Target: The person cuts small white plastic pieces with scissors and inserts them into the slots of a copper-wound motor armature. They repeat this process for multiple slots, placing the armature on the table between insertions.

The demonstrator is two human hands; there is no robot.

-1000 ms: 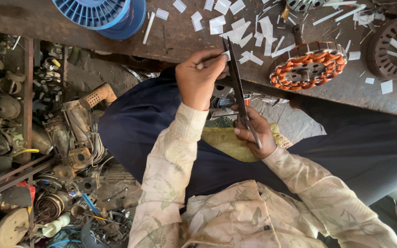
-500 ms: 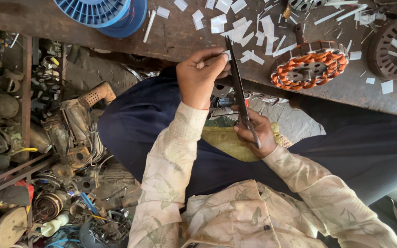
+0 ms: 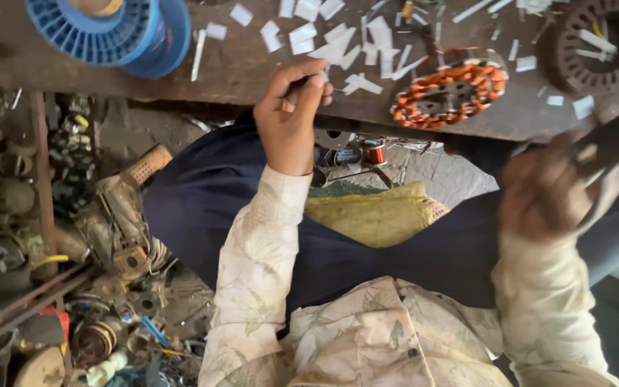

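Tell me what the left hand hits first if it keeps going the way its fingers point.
The left hand points toward the workbench. It would likely meet the white paper strips lying just ahead of its fingertips, though depth is hard to judge.

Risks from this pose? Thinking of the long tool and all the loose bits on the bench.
1. The right hand is motion-blurred with the long dark tool near the lap; it could hit the leg or bench edge.
2. The left hand pinches something small at the bench edge; it could drop into the scrap pile below.
3. Loose white paper slips by the copper-wound stator could scatter.
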